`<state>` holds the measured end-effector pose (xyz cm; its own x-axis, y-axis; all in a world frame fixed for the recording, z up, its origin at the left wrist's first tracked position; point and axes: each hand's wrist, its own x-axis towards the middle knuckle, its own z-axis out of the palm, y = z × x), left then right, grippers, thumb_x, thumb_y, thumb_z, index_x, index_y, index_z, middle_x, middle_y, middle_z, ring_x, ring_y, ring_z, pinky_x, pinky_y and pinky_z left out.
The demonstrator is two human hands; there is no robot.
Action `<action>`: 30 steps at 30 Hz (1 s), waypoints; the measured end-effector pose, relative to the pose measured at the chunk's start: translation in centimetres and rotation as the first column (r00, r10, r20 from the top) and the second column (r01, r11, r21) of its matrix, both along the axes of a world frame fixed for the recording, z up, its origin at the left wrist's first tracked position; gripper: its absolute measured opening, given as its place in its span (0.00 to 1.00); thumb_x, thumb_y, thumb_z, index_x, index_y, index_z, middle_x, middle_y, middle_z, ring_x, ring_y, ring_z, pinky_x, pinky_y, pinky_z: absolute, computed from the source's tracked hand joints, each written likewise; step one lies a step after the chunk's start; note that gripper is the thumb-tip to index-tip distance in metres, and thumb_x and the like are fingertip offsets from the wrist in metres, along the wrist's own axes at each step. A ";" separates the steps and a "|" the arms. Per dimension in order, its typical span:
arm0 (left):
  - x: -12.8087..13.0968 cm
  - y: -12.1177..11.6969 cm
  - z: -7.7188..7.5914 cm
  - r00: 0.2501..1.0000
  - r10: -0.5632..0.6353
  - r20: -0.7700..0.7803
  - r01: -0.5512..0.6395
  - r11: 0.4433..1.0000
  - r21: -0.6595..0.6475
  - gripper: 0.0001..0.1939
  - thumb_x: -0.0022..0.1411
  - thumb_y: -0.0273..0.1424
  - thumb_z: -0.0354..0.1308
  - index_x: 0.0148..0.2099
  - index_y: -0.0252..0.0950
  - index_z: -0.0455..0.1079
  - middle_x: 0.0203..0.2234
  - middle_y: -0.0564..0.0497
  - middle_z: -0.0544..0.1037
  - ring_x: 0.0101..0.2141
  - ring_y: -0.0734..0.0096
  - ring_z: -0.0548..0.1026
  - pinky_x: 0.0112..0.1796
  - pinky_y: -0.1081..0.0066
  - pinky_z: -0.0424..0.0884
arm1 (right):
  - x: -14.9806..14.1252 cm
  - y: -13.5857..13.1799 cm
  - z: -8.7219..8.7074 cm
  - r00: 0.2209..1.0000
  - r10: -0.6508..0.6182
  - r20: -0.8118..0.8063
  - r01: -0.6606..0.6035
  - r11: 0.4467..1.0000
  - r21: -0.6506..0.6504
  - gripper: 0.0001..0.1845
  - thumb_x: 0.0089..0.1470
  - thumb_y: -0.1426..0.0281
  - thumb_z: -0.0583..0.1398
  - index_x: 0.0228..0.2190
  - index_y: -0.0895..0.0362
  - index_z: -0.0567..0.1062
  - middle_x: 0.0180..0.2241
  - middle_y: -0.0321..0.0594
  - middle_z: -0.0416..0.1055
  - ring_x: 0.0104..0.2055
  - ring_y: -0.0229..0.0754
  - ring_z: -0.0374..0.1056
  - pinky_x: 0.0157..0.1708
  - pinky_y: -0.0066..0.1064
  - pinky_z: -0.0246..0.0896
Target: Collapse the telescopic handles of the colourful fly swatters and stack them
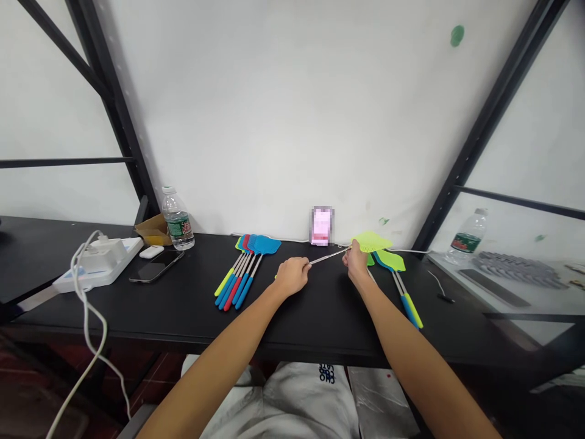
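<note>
My left hand (291, 275) is closed around the handle end of a fly swatter, and its metal shaft (328, 258) runs across to my right hand (355, 261). That hand pinches the shaft just below the lime-green mesh head (371, 241). The handle is mostly hidden inside my left fist. To the left lies a tight bundle of several fly swatters (238, 279) with blue, red and yellow handles. To the right, partly under the held head, lies a green swatter (390, 260) with a blue and yellow handle.
The black tabletop (196, 311) runs along a white wall. At left are a white power strip (98, 263), a smartphone (156, 266), a water bottle (177, 221) and a white cable. A pixelated pink object (322, 225) stands against the wall. Another bottle (467, 238) stands on a lower white surface at right.
</note>
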<state>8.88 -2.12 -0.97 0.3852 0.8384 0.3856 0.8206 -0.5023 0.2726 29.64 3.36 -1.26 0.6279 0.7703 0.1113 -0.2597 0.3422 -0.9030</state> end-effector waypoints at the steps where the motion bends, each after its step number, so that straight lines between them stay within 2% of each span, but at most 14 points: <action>1: 0.0 0.0 0.0 1.000 0.002 -0.003 -0.002 1.000 0.002 0.13 0.68 0.35 0.46 0.39 0.41 0.71 0.38 0.50 0.78 0.40 0.65 0.74 0.36 0.71 0.65 | -0.1 0.0 0.0 1.000 0.003 0.005 -0.003 1.000 0.004 0.19 0.54 0.66 0.56 0.18 0.53 0.53 0.12 0.25 0.45 0.12 0.30 0.42 0.07 0.22 0.41; 20: -0.2 -0.2 0.3 0.999 0.034 -0.026 -0.035 0.999 -0.011 0.13 0.67 0.34 0.46 0.39 0.41 0.72 0.39 0.50 0.79 0.42 0.65 0.74 0.38 0.70 0.65 | -1.3 -0.4 -0.4 0.999 0.017 -0.032 -0.017 1.000 -0.010 0.18 0.55 0.65 0.56 0.20 0.52 0.53 0.12 0.25 0.45 0.13 0.30 0.44 0.09 0.22 0.41; 30: 0.1 -0.4 0.3 0.999 0.037 -0.002 -0.037 0.999 -0.002 0.13 0.68 0.33 0.46 0.40 0.41 0.72 0.40 0.50 0.78 0.42 0.65 0.74 0.40 0.70 0.65 | -2.8 -1.1 -0.5 0.997 0.067 0.034 -0.067 0.998 -0.005 0.19 0.56 0.62 0.55 0.20 0.52 0.53 0.12 0.25 0.46 0.13 0.31 0.44 0.10 0.23 0.43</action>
